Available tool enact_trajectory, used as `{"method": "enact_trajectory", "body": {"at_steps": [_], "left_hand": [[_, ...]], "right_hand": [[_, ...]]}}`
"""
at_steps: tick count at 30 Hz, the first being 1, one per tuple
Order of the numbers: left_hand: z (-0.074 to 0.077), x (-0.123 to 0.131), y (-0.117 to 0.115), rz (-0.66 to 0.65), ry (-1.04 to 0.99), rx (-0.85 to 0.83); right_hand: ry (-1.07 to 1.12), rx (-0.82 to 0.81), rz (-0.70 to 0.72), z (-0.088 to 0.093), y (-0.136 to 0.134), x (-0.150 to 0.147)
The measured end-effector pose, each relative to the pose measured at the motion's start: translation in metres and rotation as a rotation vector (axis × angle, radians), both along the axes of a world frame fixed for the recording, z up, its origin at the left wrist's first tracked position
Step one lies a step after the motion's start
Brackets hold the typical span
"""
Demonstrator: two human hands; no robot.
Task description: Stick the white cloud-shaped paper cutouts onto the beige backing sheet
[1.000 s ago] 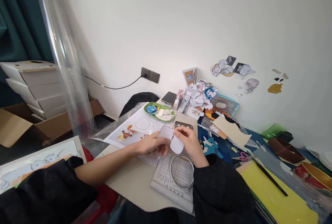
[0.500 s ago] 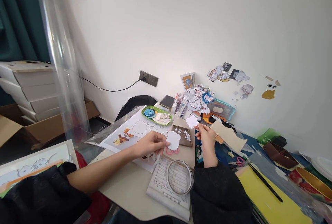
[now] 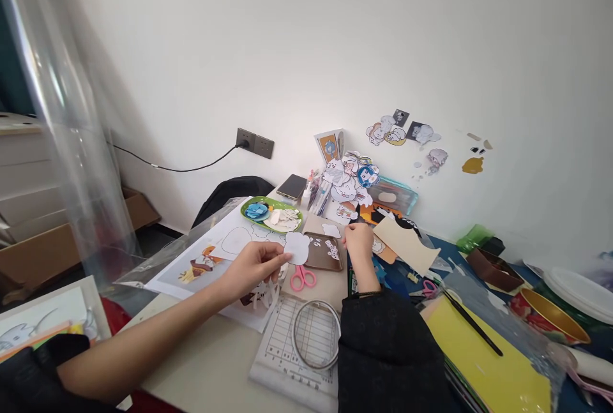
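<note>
My left hand [image 3: 261, 265] pinches a white paper cutout [image 3: 297, 249] with a rounded, wavy outline, held up over the desk. Just below that piece, pink-handled scissors [image 3: 303, 279] lie on the beige surface. My right hand [image 3: 359, 240] is closed, its fingers curled at the right edge of a brown tray [image 3: 313, 263]; whether anything is in them is hidden. Close to its fingertips, a smaller white cutout [image 3: 331, 230] appears to lie flat behind the tray. Small printed cutouts rest in the tray.
A green tray [image 3: 272, 229] holds blue and white scraps. Printed sheets [image 3: 165, 282] spread to the left. Nearer me, a metal ring [image 3: 294, 336] lies on a ruled pad [image 3: 275, 352]. At right are yellow paper [image 3: 488, 362], a black pen [image 3: 474, 323] and a cream sheet [image 3: 407, 244].
The small cutout that was raised in my right hand now appears down behind the brown tray. My right fingers have curled in. My left hand still holds its cutout, and the view has turned right.
</note>
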State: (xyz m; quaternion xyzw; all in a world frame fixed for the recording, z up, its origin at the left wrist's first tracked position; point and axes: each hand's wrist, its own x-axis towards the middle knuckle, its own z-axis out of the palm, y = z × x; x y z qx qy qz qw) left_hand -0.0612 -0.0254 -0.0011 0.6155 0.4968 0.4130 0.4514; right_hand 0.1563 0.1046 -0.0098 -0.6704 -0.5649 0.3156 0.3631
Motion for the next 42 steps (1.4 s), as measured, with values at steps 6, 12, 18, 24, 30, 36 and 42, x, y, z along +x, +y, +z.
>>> {"method": "enact_trajectory", "body": {"at_steps": [6, 12, 18, 24, 30, 36, 42], "left_hand": [[0.000, 0.000, -0.002, 0.042, 0.016, 0.029], [0.002, 0.019, 0.018, 0.074, -0.158, 0.030], [-0.004, 0.043, 0.035, 0.080, -0.142, 0.072], [-0.010, 0.040, 0.032, 0.111, -0.130, 0.078], [-0.007, 0.045, 0.024, 0.017, -0.256, 0.040], [-0.004, 0.040, 0.021, -0.018, -0.373, -0.025], [-0.002, 0.036, 0.020, -0.163, -0.435, -0.012]], "right_hand": [[0.067, 0.117, 0.096, 0.011, -0.021, 0.000], [0.297, 0.251, 0.347, 0.020, -0.060, -0.015], [0.306, 0.323, 0.427, 0.009, -0.067, -0.020], [0.167, 0.484, 0.373, 0.006, -0.071, -0.022], [-0.033, 0.810, 0.361, 0.005, -0.079, -0.027], [-0.233, 1.073, 0.390, 0.000, -0.080, -0.027], [-0.357, 1.199, 0.349, -0.002, -0.080, -0.022]]}}
